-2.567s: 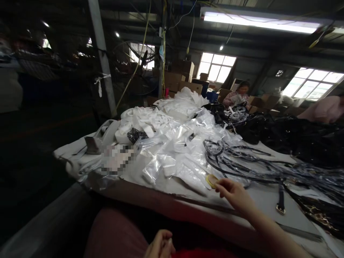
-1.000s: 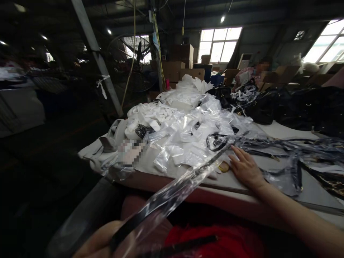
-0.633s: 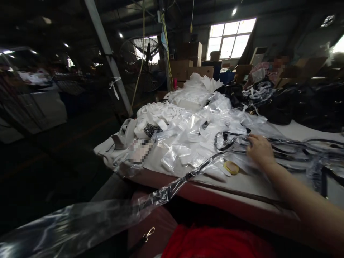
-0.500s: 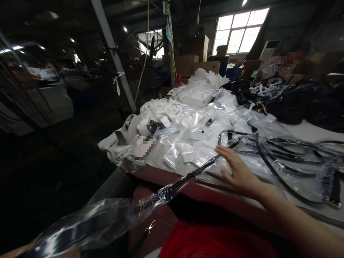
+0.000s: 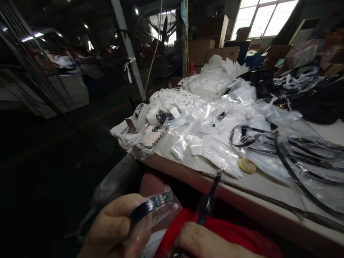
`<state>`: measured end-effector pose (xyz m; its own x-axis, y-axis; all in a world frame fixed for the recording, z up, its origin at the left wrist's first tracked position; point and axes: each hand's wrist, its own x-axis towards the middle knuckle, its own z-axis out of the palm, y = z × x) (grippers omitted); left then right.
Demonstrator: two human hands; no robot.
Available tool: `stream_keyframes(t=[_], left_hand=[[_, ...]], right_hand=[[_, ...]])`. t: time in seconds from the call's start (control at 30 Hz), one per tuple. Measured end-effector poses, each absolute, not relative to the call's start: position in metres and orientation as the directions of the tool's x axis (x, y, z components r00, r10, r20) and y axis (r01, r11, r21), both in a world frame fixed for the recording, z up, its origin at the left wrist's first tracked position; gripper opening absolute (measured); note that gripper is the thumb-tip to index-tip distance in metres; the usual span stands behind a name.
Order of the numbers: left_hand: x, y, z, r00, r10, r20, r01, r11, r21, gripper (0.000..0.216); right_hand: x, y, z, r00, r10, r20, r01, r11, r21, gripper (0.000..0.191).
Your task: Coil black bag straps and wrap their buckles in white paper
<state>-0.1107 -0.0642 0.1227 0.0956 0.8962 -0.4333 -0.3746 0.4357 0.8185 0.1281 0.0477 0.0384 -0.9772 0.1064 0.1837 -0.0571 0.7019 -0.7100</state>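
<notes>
Black strap (image 5: 150, 204) in clear film (image 5: 170, 210) is held over the lap (image 5: 228, 227), short of the table (image 5: 172, 168), clamped in the left hand (image 5: 113, 224); the right hand (image 5: 206, 240) is set apart, low and curled, its grip hidden. Since the earlier views, the right hand has been withdrawn from the table and the strap drawn off it; handling is judged confined to the lap. The clamped part is bent, its long axis rising rightward; another strap length (image 5: 206, 206) is pointed steeply up toward the table edge.
</notes>
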Motion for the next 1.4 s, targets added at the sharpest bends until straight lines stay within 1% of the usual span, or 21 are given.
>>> stream_keyframes(t=[0.03, 0.07, 0.1, 0.17, 0.27, 0.33, 0.4, 0.43, 0.47, 0.53, 0.63, 0.73, 0.83, 0.87, 0.93, 1.0, 1.07, 1.13, 1.23, 1.3, 1.4], left_hand=[[-0.103, -0.056, 0.130, 0.168, 0.897, -0.408, -0.389, 0.441, 0.809, 0.056], [-0.096, -0.046, 0.137, 0.235, 0.891, -0.388, -0.397, 0.453, 0.798, 0.052], [-0.090, -0.037, 0.142, 0.277, 0.889, -0.363, -0.392, 0.450, 0.802, 0.049], [-0.082, -0.018, 0.146, 0.238, 0.918, -0.318, -0.383, 0.390, 0.837, 0.041], [-0.077, 0.003, 0.130, 0.206, 0.929, -0.309, -0.165, 0.344, 0.924, 0.035], [-0.070, 0.012, 0.109, 0.251, 0.905, -0.344, 0.049, 0.343, 0.938, 0.034], [-0.055, 0.017, 0.086, 0.359, 0.843, -0.400, 0.213, 0.343, 0.915, 0.029], [-0.046, 0.019, 0.074, 0.424, 0.797, -0.429, 0.258, 0.348, 0.901, 0.027], [-0.038, 0.020, 0.064, 0.498, 0.735, -0.460, 0.267, 0.374, 0.888, 0.028], [-0.030, 0.020, 0.049, 0.641, 0.589, -0.492, 0.220, 0.473, 0.853, 0.034], [-0.047, 0.013, 0.039, 0.760, 0.472, -0.446, 0.083, 0.611, 0.787, 0.029], [-0.082, 0.003, 0.038, 0.753, 0.466, -0.464, 0.050, 0.663, 0.747, 0.032], [-0.093, 0.000, 0.033, 0.685, 0.486, -0.543, 0.105, 0.672, 0.733, 0.035], [-0.089, 0.001, 0.030, 0.663, 0.502, -0.555, 0.107, 0.671, 0.734, 0.033], [-0.074, 0.006, 0.025, 0.644, 0.524, -0.558, 0.096, 0.668, 0.738, 0.029], [-0.062, 0.011, 0.022, 0.667, 0.529, -0.524, 0.067, 0.659, 0.750, 0.026], [-0.061, 0.014, 0.021, 0.726, 0.509, -0.462, 0.029, 0.649, 0.760, 0.024], [-0.075, 0.013, 0.021, 0.785, 0.466, -0.407, 0.016, 0.642, 0.766, 0.027], [-0.104, 0.005, 0.017, 0.798, 0.430, -0.422, 0.048, 0.653, 0.756, 0.038], [-0.118, -0.001, 0.011, 0.776, 0.425, -0.466, 0.072, 0.675, 0.734, 0.043], [-0.121, -0.005, 0.002, 0.764, 0.413, -0.497, 0.073, 0.709, 0.701, 0.043]], right_hand=[[0.130, 0.046, 0.032, -0.989, 0.120, 0.092, 0.005, 0.635, -0.773, 0.017], [0.133, 0.049, 0.023, -0.984, 0.179, 0.005, 0.103, 0.586, -0.804, 0.013], [0.137, 0.057, 0.014, -0.961, 0.268, -0.070, 0.214, 0.554, -0.805, 0.010], [0.146, 0.080, -0.003, -0.875, 0.463, -0.139, 0.396, 0.521, -0.756, 0.013], [0.157, 0.100, -0.007, -0.728, 0.675, -0.124, 0.542, 0.455, -0.706, 0.029], [0.160, 0.094, 0.011, -0.661, 0.750, 0.007, 0.518, 0.463, -0.719, 0.036], [0.160, 0.079, 0.033, -0.702, 0.693, 0.163, 0.369, 0.549, -0.750, 0.050], [0.159, 0.072, 0.041, -0.750, 0.631, 0.200, 0.283, 0.578, -0.765, 0.053], [0.158, 0.066, 0.044, -0.809, 0.558, 0.183, 0.221, 0.578, -0.786, 0.051], [0.157, 0.064, 0.034, -0.888, 0.459, 0.012, 0.260, 0.525, -0.811, 0.047], [0.168, 0.082, -0.007, -0.835, 0.504, -0.221, 0.485, 0.485, -0.728, 0.061], [0.182, 0.103, -0.044, -0.774, 0.583, -0.247, 0.575, 0.483, -0.660, 0.056], [0.177, 0.103, -0.049, -0.772, 0.588, -0.242, 0.577, 0.486, -0.657, 0.052], [0.170, 0.098, -0.042, -0.789, 0.570, -0.228, 0.549, 0.490, -0.677, 0.051], [0.152, 0.088, -0.021, -0.859, 0.464, -0.218, 0.445, 0.462, -0.767, 0.051], [0.138, 0.083, 0.001, -0.914, 0.323, -0.246, 0.357, 0.348, -0.867, 0.046], [0.135, 0.085, 0.012, -0.916, 0.271, -0.296, 0.358, 0.214, -0.909, 0.041], [0.145, 0.094, 0.007, -0.867, 0.352, -0.352, 0.421, 0.141, -0.896, 0.042], [0.173, 0.111, -0.019, -0.766, 0.476, -0.432, 0.523, 0.072, -0.849, 0.049], [0.189, 0.117, -0.033, -0.717, 0.505, -0.481, 0.574, 0.035, -0.818, 0.051], [0.195, 0.116, -0.036, -0.712, 0.481, -0.511, 0.588, 0.011, -0.809, 0.050]])
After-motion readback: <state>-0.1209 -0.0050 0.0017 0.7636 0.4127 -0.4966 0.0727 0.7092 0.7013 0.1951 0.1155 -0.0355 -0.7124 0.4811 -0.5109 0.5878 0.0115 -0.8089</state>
